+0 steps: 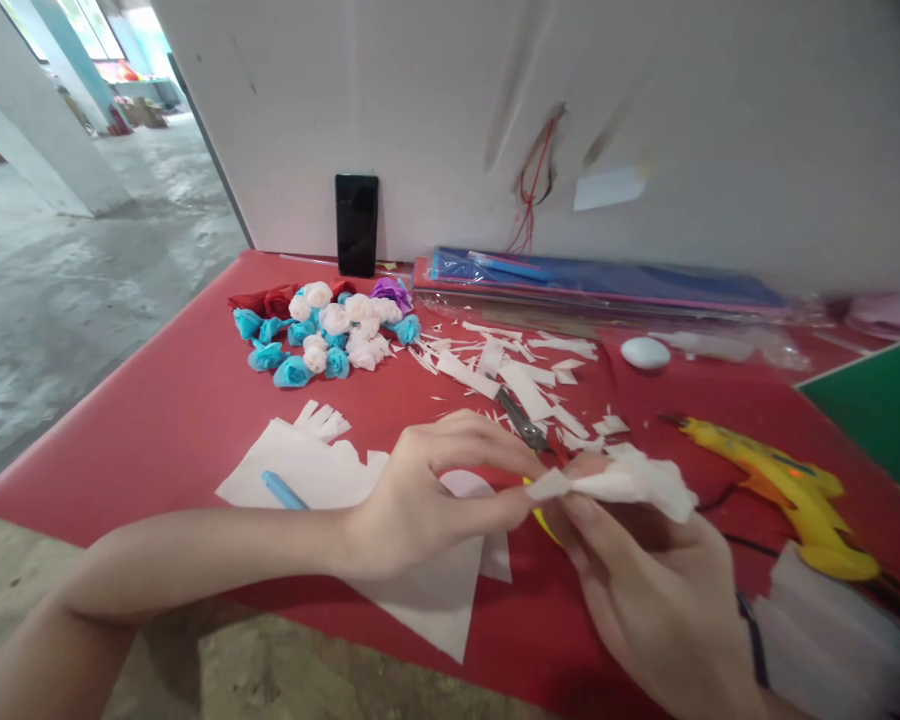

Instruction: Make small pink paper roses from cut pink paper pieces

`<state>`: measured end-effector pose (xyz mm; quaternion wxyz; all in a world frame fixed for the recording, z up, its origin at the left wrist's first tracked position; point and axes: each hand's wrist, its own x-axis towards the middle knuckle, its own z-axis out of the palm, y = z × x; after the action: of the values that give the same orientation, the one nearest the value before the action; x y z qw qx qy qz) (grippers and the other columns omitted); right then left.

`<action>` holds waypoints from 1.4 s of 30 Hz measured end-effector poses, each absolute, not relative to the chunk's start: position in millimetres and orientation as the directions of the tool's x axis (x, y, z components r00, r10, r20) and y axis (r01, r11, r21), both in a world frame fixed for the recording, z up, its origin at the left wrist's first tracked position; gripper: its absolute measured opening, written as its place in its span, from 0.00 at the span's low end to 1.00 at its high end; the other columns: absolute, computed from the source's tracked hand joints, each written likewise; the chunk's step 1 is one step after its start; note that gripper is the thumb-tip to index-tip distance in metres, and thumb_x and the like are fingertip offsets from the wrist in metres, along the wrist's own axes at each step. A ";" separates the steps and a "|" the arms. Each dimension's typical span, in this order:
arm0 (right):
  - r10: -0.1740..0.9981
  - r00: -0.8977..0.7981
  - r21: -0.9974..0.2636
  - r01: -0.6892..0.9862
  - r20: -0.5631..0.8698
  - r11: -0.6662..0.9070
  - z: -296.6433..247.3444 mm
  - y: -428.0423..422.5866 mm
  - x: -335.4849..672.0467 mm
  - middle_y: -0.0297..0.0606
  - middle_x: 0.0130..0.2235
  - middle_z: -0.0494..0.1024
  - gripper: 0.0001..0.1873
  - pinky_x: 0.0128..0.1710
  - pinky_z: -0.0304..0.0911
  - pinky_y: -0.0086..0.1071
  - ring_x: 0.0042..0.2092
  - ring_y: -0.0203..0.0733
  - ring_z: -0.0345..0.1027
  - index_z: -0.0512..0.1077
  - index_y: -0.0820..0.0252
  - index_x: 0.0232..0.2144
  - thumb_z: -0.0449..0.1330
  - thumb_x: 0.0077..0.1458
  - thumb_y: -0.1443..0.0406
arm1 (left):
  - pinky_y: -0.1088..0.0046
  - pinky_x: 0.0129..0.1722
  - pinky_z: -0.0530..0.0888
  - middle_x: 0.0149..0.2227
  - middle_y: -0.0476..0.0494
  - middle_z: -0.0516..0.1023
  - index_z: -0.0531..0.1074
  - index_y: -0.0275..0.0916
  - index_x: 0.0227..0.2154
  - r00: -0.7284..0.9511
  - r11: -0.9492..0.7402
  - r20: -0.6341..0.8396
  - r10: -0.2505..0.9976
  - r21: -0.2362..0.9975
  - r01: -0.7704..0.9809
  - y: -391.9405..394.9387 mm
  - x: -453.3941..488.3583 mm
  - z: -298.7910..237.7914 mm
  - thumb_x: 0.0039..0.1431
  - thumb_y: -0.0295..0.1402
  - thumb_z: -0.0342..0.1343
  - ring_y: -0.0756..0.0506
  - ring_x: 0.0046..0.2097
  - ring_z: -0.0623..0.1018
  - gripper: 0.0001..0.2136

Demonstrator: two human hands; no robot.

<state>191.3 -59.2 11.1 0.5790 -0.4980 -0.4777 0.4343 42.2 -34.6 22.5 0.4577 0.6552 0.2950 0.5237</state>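
Between my two hands is a white paper flower (637, 482) with a narrow twisted base. My right hand (645, 580) grips it near that base, fingers wrapped beneath the petals. The thumb and index finger of my left hand (435, 490) pinch a small white paper strip (549, 486) at the flower's tapered end. Behind my hands lie scissors (523, 420) with dark blades, their handles partly covered. White paper sheets (435, 600) and a light blue pen (282, 490) rest under and beside my left forearm.
Finished blue, white, red and purple paper flowers (292, 372) cluster at the back left. A black phone (357, 225) leans on the wall. White scraps (525, 388), a white egg-shaped object (645, 352) and a yellow glue gun (787, 490) with its cord lie on the red table (150, 400).
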 end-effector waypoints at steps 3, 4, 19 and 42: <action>0.975 0.178 -0.991 0.005 0.133 0.134 11.6 -57.6 189.8 0.32 0.23 0.77 0.06 0.23 0.68 0.19 0.23 0.34 0.70 0.76 0.53 0.22 0.67 0.37 0.67 | 0.71 0.38 0.70 0.26 0.45 0.75 0.72 0.35 0.23 0.282 -0.375 0.388 0.878 0.922 -0.099 -33.6 42.7 23.4 0.46 0.24 0.57 0.49 0.32 0.72 0.02; 0.973 0.183 -0.990 0.018 0.141 0.140 11.9 -57.1 189.2 0.32 0.24 0.78 0.06 0.24 0.69 0.19 0.24 0.35 0.71 0.76 0.53 0.22 0.67 0.36 0.68 | 0.71 0.38 0.70 0.26 0.45 0.75 0.72 0.35 0.22 0.289 -0.355 0.369 0.883 0.929 -0.103 -33.8 42.7 24.3 0.46 0.24 0.57 0.49 0.32 0.72 0.02; 0.962 0.127 -0.968 -0.043 0.240 0.247 16.4 -58.2 189.3 0.30 0.24 0.76 0.11 0.24 0.69 0.23 0.23 0.35 0.70 0.75 0.53 0.22 0.67 0.33 0.73 | 0.72 0.33 0.70 0.23 0.47 0.72 0.72 0.34 0.21 0.463 0.187 -0.034 0.886 0.939 -0.288 -36.6 41.2 31.9 0.46 0.27 0.58 0.50 0.29 0.73 0.03; 0.974 0.168 -0.984 -0.071 0.151 0.165 12.7 -66.1 191.0 0.29 0.27 0.77 0.10 0.22 0.67 0.20 0.25 0.33 0.69 0.75 0.50 0.24 0.68 0.34 0.69 | 0.68 0.41 0.66 0.22 0.45 0.76 0.74 0.35 0.19 0.310 -0.284 0.309 0.899 0.951 -0.125 -41.4 43.3 28.6 0.48 0.26 0.57 0.47 0.33 0.71 0.05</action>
<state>191.0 -66.1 12.7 0.5979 -0.4760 -0.4744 0.4369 43.3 -41.4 28.6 0.5126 0.6265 0.3087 0.4995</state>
